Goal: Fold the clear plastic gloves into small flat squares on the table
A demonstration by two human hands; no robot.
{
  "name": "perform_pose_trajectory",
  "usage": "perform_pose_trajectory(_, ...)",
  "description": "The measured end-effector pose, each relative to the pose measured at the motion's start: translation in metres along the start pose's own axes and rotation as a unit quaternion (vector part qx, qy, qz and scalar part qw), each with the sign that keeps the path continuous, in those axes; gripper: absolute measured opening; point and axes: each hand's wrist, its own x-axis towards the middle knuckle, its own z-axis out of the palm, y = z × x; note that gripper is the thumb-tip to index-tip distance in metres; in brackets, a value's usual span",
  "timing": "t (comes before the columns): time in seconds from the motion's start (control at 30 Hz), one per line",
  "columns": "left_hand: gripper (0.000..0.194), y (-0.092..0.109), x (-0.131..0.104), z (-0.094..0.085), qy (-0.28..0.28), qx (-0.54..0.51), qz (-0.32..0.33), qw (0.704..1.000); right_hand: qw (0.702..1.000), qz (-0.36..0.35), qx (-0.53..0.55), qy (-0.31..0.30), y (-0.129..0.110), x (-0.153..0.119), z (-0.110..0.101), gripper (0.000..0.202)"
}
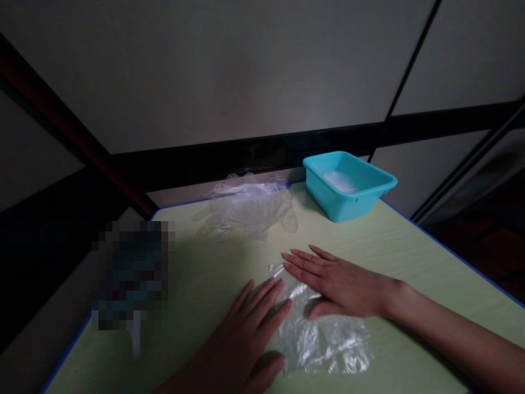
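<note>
- The pale green surface [197, 273] is carrying everything, its flatness apparently giving the work a firm backing.
- The teal basin [348, 206] is standing at the far right corner, probably leaving room for handwork while staying reachable.
- A heap of clear plastic gloves [250, 205] is lying loosely along the far edge, left of the basin, perhaps out of the way of stray brushing.
- A pixelated object [133, 273] is sitting by the left edge; the masking is hiding what it is.
- The crinkled clear plastic sheet [324, 346] is lying between the left and right edges, well in from the far edge, presumably where handling is easiest.
- The right hand [336, 282] is lying palm down over the sheet's upper part, its grip opened out and pinching nothing, seemingly flattening or steadying the plastic.
- The left hand [246, 334] is meeting the sheet's left border, its grip spread, apparently bracing that side; I cannot tell how firmly.
- Whitish contents [340, 181] are lying inside the basin, its walls likely containing them.
</note>
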Motion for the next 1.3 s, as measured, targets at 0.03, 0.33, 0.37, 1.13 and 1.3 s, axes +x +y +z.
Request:
perform_pose_trajectory(0.03, 0.064, -0.0001, -0.0001, 0.0004, 0.000, -0.002, -0.001, 1.000, 1.000, 0.002, 0.000, -0.002, -0.0002, 0.0000, -0.0004, 0.076)
perform_pose_trajectory(0.33, 0.064, 0.0000, 0.0006, -0.0008, 0.007, -0.009, 0.000, 1.000, 1.000, 0.004, 0.009, 0.001, -0.0013, 0.0000, -0.0014, 0.077)
perform_pose_trajectory(0.37, 0.064, 0.0004, 0.0007, -0.0010, 0.007, -0.009, -0.002, 1.000, 1.000, 0.005, 0.009, 0.000, -0.0013, 0.0001, -0.0013, 0.077)
perform_pose_trajectory(1.13, 0.059, 0.0037, 0.0012, -0.0044, -0.001, 0.032, 0.000, 0.999, 1.000, 0.015, 0.000, -0.005, -0.0034, 0.0004, -0.0018, 0.075)
perform_pose_trajectory(1.3, 0.058, 0.0052, 0.0008, -0.0059, -0.019, 0.034, -0.009, 0.999, 1.000, 0.019, -0.002, -0.006, -0.0040, -0.0002, -0.0014, 0.074)
